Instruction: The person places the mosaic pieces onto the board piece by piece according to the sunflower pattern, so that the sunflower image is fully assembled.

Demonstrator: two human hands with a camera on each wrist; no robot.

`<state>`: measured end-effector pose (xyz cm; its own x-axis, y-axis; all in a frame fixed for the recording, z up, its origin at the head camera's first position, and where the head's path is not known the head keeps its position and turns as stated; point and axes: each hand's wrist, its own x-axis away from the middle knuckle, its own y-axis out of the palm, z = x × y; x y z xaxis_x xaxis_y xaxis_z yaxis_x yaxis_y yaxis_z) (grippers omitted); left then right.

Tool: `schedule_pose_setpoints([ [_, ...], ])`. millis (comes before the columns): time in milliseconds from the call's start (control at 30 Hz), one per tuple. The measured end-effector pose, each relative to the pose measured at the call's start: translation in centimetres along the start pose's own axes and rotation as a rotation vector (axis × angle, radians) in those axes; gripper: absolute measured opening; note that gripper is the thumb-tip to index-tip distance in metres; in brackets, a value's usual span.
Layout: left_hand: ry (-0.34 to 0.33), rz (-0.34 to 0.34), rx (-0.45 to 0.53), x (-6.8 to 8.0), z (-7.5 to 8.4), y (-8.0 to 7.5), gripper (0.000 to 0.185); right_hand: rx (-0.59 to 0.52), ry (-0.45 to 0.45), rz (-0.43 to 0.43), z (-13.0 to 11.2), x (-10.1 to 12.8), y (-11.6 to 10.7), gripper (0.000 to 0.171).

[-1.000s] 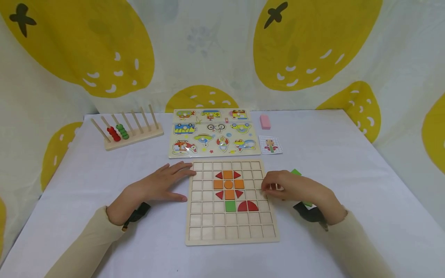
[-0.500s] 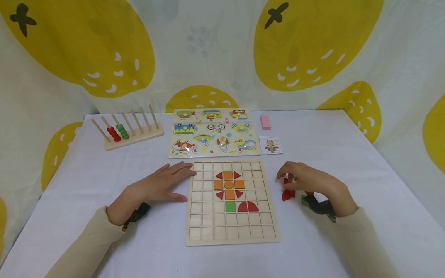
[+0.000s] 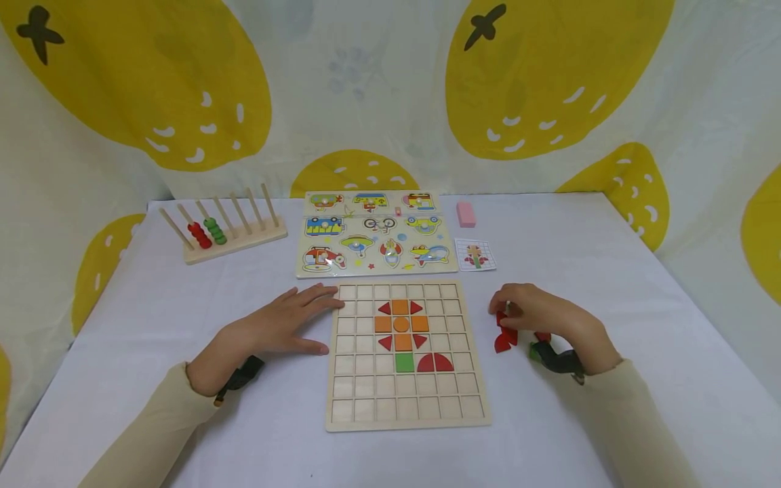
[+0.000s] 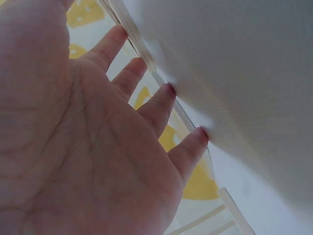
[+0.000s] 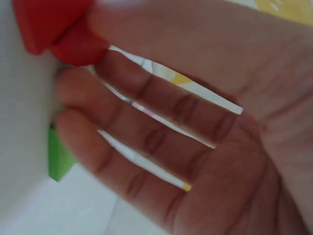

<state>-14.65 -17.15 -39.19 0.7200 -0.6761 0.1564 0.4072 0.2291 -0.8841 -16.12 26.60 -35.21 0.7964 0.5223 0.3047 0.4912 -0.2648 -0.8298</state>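
A square wooden grid board (image 3: pixel 360 407) lies on the table with orange, red and green pieces in its cells. My left hand (image 3: pixel 277 322) rests at the board's left edge, fingers spread and fingertips down; the left wrist view shows its palm (image 4: pixel 93 142) and fingertips on the white cloth. Right of the board, my right hand (image 3: pixel 531 312) is over a small pile of red pieces (image 3: pixel 503 344). In the right wrist view its thumb and index finger pinch a rounded red piece (image 5: pixel 80 46), quarter-circle-like, beside another red one. A green piece (image 5: pixel 59 154) lies near the other fingertips.
Behind the board lies a vehicle knob puzzle (image 3: pixel 378 268). At the back left stands a peg rack (image 3: pixel 244 240) with red and green beads. A pattern card (image 3: pixel 476 255) and a pink block (image 3: pixel 466 214) lie behind, to the right. A patterned curtain (image 3: pixel 378 88) hangs behind the table.
My right hand has moved from the board's right edge to the red pieces on the right, and its fingers have drawn together there. My left hand has stayed in place.
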Motion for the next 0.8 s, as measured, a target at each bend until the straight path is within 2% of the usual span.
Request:
schedule_pose_setpoints([
  [200,-0.001,-0.002,0.000,0.1,0.0,0.0,0.075,0.024,-0.069,0.030,0.1,-0.6,0.5,0.015],
  [400,-0.007,0.001,0.003,0.1,0.0,-0.1,0.075,-0.026,-0.037,0.012,-0.4,-0.8,0.6,0.018],
  [633,0.000,0.001,0.012,0.1,0.0,0.0,0.075,-0.039,-0.074,0.032,-0.6,-1.5,1.6,0.015],
  [800,-0.004,-0.005,0.012,0.1,0.0,-0.1,0.075,-0.048,-0.039,0.049,-0.9,-1.8,2.1,0.016],
])
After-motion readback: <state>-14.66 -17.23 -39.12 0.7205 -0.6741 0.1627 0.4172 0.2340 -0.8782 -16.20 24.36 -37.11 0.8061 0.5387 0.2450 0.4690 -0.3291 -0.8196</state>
